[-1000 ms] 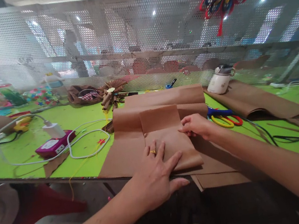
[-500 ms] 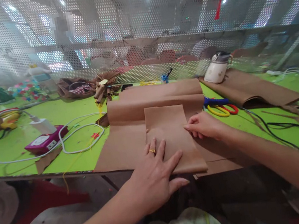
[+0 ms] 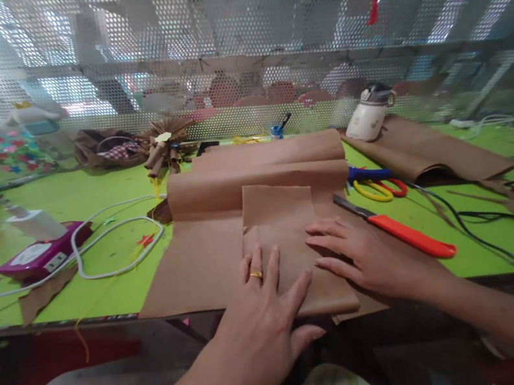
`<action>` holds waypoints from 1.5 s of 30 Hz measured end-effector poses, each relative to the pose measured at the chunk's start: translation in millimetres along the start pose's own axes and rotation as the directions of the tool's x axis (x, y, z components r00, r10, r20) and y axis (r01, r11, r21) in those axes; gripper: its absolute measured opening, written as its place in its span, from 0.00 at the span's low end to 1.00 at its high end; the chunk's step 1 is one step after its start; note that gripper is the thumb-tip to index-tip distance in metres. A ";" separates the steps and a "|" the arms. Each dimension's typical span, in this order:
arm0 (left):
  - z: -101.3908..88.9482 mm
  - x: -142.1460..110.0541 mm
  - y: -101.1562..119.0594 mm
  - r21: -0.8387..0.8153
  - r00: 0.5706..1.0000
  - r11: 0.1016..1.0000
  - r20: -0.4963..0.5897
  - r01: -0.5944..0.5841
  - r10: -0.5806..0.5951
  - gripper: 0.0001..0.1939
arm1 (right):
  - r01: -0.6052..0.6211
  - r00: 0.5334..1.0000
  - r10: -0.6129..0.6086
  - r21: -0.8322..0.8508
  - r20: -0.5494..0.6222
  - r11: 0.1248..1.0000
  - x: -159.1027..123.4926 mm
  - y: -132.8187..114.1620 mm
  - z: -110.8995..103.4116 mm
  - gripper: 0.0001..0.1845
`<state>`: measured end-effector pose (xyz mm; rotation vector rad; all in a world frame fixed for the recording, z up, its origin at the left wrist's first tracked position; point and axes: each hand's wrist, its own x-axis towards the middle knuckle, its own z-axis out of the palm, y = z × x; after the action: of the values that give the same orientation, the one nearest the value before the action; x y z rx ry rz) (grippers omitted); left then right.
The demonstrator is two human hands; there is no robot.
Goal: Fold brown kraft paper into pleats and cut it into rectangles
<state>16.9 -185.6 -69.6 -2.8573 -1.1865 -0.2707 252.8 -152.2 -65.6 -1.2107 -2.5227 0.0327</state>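
Observation:
A folded piece of brown kraft paper (image 3: 280,215) lies on a larger brown paper sheet (image 3: 193,255) near the table's front edge. My left hand (image 3: 265,303), a ring on one finger, rests on the folded piece with its fingers spread. Against the right side of that piece, my right hand (image 3: 351,255) lies with fingers stretched out and slightly apart, holding nothing. Just beyond the right hand is a knife with an orange-red handle (image 3: 412,235), its blade pointing back toward the paper. Behind the folded piece, the larger sheet curls into a roll (image 3: 255,183).
Scissors with yellow and red handles (image 3: 375,189) lie right of the roll. A white bottle (image 3: 369,114) stands at the back right beside more brown paper (image 3: 447,151). On the left are a purple power strip (image 3: 45,251), a white charger (image 3: 35,224) and a looped cable.
My right hand has opened from a pinch at the folded paper's right edge and now lies flatter. The orange-handled knife has appeared beside it. The view has shifted slightly.

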 end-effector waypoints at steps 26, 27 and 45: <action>-1.0 1.6 2.0 0.062 0.999 0.998 -0.035 0.029 -0.026 0.32 | -0.091 0.992 0.087 -0.049 -0.087 0.995 -2.7 -4.7 6.2 0.18; -1.1 1.8 1.6 0.071 0.999 0.997 -0.039 0.026 -0.024 0.32 | -0.088 0.993 0.083 -0.049 -0.087 0.995 -2.8 -4.4 6.1 0.18; 2.5 -0.6 6.0 0.164 0.999 0.986 -0.048 0.022 -0.014 0.26 | -0.037 0.994 0.035 -0.025 -0.102 0.999 -6.3 1.0 8.0 0.18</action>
<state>21.1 -190.0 -72.0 -2.6857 -1.1678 -0.2281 254.6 -155.4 -75.1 -1.2364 -2.4211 -0.0534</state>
